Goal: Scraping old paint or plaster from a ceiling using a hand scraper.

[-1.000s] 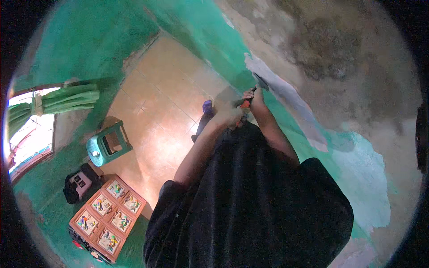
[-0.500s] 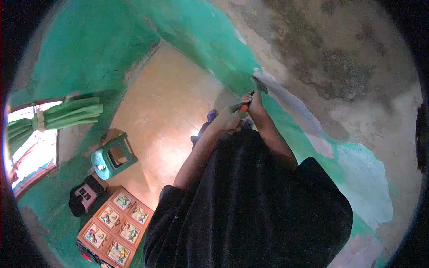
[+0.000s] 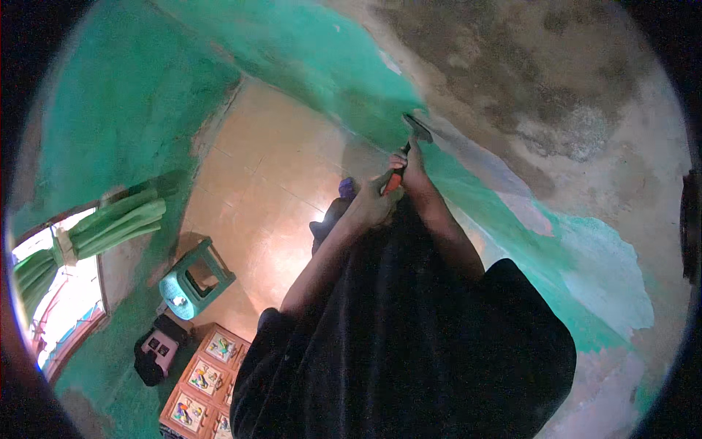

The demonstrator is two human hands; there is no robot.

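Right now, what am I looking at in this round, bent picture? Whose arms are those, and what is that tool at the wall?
The picture comes from a fisheye camera worn on a person's head, looking down, so straight edges curve. The arms are that person's own. Both the left hand and the right hand close on an orange-handled scraper, its blade against the peeling green painted wall. Below lies a tan tiled floor with a teal plastic stool and a patterned wooden box.

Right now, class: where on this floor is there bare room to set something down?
Bare tan floor lies between the green wall and the person's feet. It is crowded lower left: teal stool, black bag, patterned box.
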